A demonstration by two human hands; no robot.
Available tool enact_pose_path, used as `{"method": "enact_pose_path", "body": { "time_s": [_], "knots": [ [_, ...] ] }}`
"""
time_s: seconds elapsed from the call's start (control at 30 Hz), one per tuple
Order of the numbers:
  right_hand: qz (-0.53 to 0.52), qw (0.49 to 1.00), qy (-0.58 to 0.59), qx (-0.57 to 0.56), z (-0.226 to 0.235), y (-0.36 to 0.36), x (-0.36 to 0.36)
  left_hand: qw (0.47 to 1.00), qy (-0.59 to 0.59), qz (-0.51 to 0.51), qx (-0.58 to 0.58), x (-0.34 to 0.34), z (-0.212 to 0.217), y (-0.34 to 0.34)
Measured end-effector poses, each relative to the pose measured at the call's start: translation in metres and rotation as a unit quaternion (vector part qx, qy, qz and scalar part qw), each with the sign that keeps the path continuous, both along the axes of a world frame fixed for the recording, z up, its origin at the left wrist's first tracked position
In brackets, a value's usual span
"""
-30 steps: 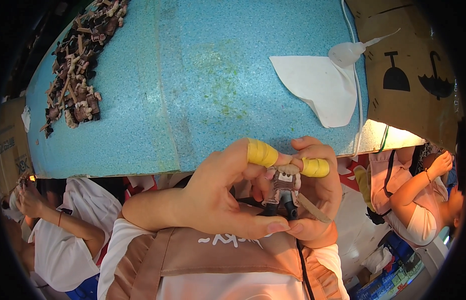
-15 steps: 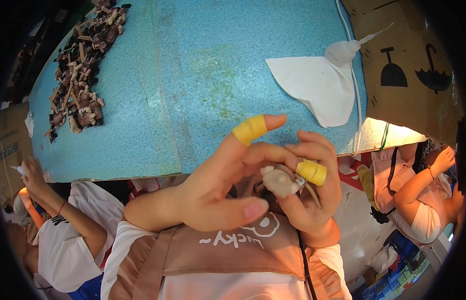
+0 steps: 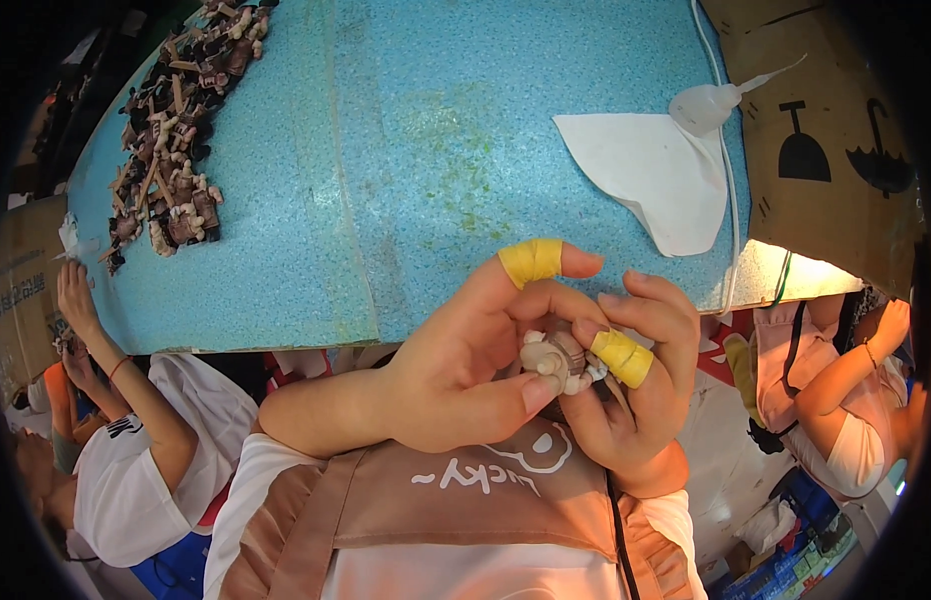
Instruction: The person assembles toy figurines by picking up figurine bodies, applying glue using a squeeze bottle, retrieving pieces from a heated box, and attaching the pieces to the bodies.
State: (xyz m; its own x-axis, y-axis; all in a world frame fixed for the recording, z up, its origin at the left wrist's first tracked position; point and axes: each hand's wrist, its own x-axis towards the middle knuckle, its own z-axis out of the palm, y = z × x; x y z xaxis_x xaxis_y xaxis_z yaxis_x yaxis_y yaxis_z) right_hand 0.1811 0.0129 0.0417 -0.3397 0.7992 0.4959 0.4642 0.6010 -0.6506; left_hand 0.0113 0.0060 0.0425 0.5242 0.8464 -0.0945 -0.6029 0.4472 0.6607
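Note:
A small beige and brown figurine (image 3: 552,358) is held between my two hands, above the apron at the table's near edge. My left hand (image 3: 466,365) has its thumb against the figurine's near side and a finger curled behind it. Yellow tape wraps its raised index finger. My right hand (image 3: 646,400) pinches the figurine from the right, and yellow tape (image 3: 623,357) wraps one of its fingers too. These fingers cover part of the figurine; a white bit shows beside the tape.
A heap of similar figurines (image 3: 176,150) lies at the table's far left. On the right are a white sheet (image 3: 656,170), a needle-tipped squeeze bottle (image 3: 704,108), a white cable (image 3: 731,200) and a cardboard box (image 3: 816,130). Co-workers sit left (image 3: 156,450) and right (image 3: 836,390).
My left thumb has closed onto the figurine, which has turned to show its brown striped side. The left co-worker's hand has moved up to the table's edge.

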Motion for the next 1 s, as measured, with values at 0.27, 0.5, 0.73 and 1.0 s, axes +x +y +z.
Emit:
{"method": "enact_pose_path", "body": {
  "time_s": [0.27, 0.5, 0.73, 1.0],
  "knots": [
    [0.012, 1.0, -0.029, 0.0, 0.004, -0.002, 0.002, 0.999, -0.003, 0.01, 0.032, 0.001, -0.004, -0.004],
    [0.079, 0.996, 0.033, -0.039, -0.001, 0.008, 0.004, 0.993, 0.035, 0.05, 0.101, -0.001, -0.007, -0.002],
    [0.066, 0.929, 0.254, -0.26, 0.017, 0.002, 0.002, 0.848, 0.255, 0.209, 0.415, -0.003, -0.015, 0.007],
    [0.08, 0.986, 0.089, -0.117, 0.015, 0.001, 0.002, 0.758, 0.305, 0.281, 0.504, 0.009, -0.011, 0.013]
  ]
}}
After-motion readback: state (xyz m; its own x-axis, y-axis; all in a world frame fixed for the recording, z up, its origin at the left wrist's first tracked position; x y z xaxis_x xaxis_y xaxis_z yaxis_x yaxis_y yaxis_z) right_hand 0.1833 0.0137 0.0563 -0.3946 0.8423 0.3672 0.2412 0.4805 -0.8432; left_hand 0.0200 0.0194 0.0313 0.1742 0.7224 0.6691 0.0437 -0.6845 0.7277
